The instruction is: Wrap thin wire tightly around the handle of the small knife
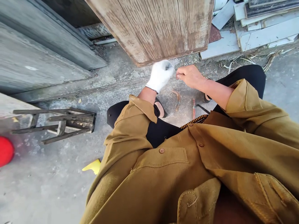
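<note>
My left hand (161,75), in a white glove, is curled closed just in front of the lower edge of a worn wooden panel (161,28). Close to its right, my bare right hand (192,76) has its fingers pinched together. Whatever either hand may hold is hidden or too small to make out. On the concrete below them lies a curved brownish piece (177,100), its kind unclear. Beside it are a thin red stick-like tool (194,108) and a dark rod (202,109), partly covered by my clothes.
A small wooden stool (70,119) lies on its side at the left. Near it are a red round object (5,151) and a yellow scrap (93,166). Stacked white boards (268,39) and dry straw (269,59) are at the right. Grey boards (42,59) lean at the upper left.
</note>
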`<action>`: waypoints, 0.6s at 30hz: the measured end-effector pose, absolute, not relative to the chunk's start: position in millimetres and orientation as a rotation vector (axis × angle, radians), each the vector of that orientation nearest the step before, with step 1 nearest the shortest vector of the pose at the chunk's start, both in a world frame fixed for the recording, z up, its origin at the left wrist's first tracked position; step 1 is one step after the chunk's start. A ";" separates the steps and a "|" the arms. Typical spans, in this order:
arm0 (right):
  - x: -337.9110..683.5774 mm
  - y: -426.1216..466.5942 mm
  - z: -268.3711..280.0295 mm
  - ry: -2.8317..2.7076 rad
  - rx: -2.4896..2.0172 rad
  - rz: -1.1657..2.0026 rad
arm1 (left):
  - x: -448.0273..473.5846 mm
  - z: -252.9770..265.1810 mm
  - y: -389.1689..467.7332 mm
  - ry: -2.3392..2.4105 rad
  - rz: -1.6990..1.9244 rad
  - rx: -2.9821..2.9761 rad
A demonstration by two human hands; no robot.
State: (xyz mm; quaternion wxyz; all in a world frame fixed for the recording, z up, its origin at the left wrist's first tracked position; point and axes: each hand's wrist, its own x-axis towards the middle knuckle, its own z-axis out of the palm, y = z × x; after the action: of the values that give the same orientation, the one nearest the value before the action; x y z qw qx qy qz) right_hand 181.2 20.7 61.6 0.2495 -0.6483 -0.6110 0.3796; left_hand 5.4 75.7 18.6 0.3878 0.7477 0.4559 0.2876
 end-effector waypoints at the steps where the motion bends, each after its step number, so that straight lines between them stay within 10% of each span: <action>1: 182.9 20.8 64.1 -1.658 -1.749 1.008 | 6.3 18.1 74.3 1.149 0.703 1.891; 18: 215.8 29.4 89.6 -1.413 -1.728 1.119 | 2.3 51.8 70.3 1.099 0.732 1.832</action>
State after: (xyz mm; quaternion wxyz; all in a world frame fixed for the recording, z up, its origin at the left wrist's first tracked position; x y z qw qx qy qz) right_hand 215.8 29.4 89.6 0.3169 -0.6565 -0.5367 0.4250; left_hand 2.3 70.3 51.8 0.4274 0.7334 0.4401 0.2929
